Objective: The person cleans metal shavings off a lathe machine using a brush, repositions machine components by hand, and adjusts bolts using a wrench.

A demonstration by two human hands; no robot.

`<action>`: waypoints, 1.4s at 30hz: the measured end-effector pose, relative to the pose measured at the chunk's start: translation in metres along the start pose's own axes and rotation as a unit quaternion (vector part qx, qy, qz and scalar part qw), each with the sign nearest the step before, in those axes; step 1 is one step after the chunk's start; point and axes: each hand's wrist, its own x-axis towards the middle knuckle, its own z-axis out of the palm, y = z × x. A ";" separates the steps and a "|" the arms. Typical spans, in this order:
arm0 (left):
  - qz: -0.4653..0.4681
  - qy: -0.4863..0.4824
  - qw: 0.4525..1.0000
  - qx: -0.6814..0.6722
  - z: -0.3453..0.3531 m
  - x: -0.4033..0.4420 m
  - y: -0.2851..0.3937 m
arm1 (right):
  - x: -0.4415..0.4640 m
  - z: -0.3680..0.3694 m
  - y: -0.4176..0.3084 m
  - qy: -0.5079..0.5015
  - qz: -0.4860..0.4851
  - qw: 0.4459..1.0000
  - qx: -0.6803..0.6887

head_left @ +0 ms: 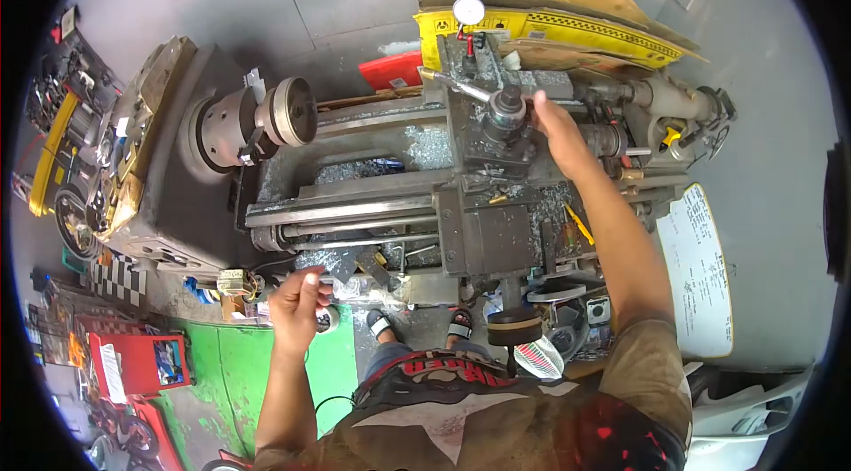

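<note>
My right hand (pixel 553 127) is at the right side of the lathe's tool post (pixel 505 121), its thumb pointing up and its other fingers mostly hidden against the post. A clamping handle (pixel 456 86) slants up to the left from the top of the post. In front of the lathe bed, low on the left, my left hand (pixel 297 303) is closed with the thumb over curled fingers; what is in them, if anything, does not show. The chuck (pixel 232 127) holds a round metal workpiece (pixel 292 112) with a wide rim, left of the tool post and apart from it.
A dial gauge (pixel 468 10) stands behind the carriage. Metal chips (pixel 430 147) cover the bed. The tailstock (pixel 669 97) is at the right, near a whiteboard (pixel 696 272). Tools lie on the headstock (pixel 177 179). A handwheel (pixel 514 326) juts out before my body.
</note>
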 end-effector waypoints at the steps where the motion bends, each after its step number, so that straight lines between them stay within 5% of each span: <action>1: 0.001 -0.004 1.000 -0.001 -0.003 0.001 -0.006 | -0.014 0.001 -0.003 0.035 0.003 0.997 -0.068; 5: -0.033 -0.019 0.999 -0.031 -0.019 0.007 -0.030 | -0.088 0.033 -0.065 0.097 0.094 0.964 -0.231; 11: -0.017 -0.040 0.998 -0.046 -0.031 0.026 -0.036 | -0.070 0.006 -0.052 0.067 0.061 0.989 -0.114; 15: 0.017 -0.058 0.998 0.015 -0.035 0.030 -0.034 | -0.027 0.004 -0.030 -0.098 -0.078 0.961 -0.245; 21: 0.009 -0.036 0.999 -0.009 -0.049 0.020 -0.048 | -0.024 0.018 -0.051 -0.122 -0.028 0.933 -0.336; 30: 0.010 -0.079 0.997 -0.005 -0.040 0.036 -0.043 | -0.060 0.111 -0.045 0.231 0.042 0.848 -0.476; 33: 0.036 -0.098 0.995 0.005 -0.030 0.045 -0.036 | -0.070 0.094 -0.053 0.215 0.032 0.866 -0.450; 35: 0.052 -0.119 0.991 0.016 -0.024 0.048 -0.035 | -0.088 0.054 -0.051 0.110 -0.033 0.880 -0.460; 37: 0.044 -0.132 0.990 0.008 -0.020 0.052 -0.035 | -0.110 0.018 -0.063 0.161 -0.125 0.843 -0.497; 38: 0.037 -0.130 0.991 -0.002 -0.019 0.055 -0.035 | -0.126 0.006 -0.075 0.166 -0.117 0.843 -0.499; 40: 0.026 -0.120 0.992 -0.024 -0.015 0.061 -0.034 | -0.154 -0.012 -0.097 0.169 0.146 0.878 -0.423; 42: -0.001 -0.133 0.990 -0.051 -0.002 0.075 -0.015 | -0.183 -0.028 -0.070 0.186 0.146 0.883 -0.405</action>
